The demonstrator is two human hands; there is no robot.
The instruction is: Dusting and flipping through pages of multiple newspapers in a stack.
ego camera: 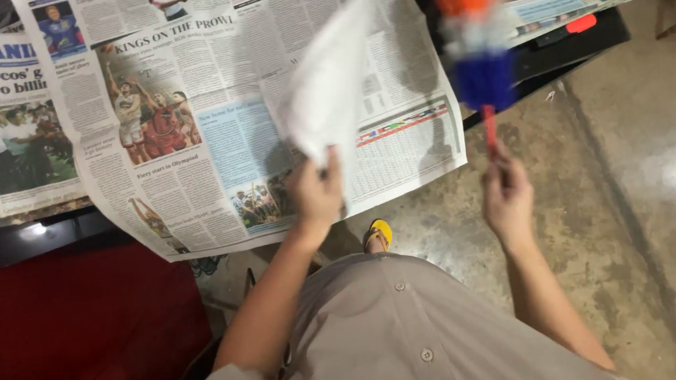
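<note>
Both hands grip: left (316, 193) a newspaper sheet (330, 86), right (505, 193) a duster (477, 42), above concrete floor (635, 191).

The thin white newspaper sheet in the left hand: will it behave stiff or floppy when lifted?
Probably floppy: the thin white newspaper sheet curves and blurs above the left hand, which pinches only its lower corner. It looks light, one hand raising it. It may tear easily, being thin like the printed pages spread below.
</note>
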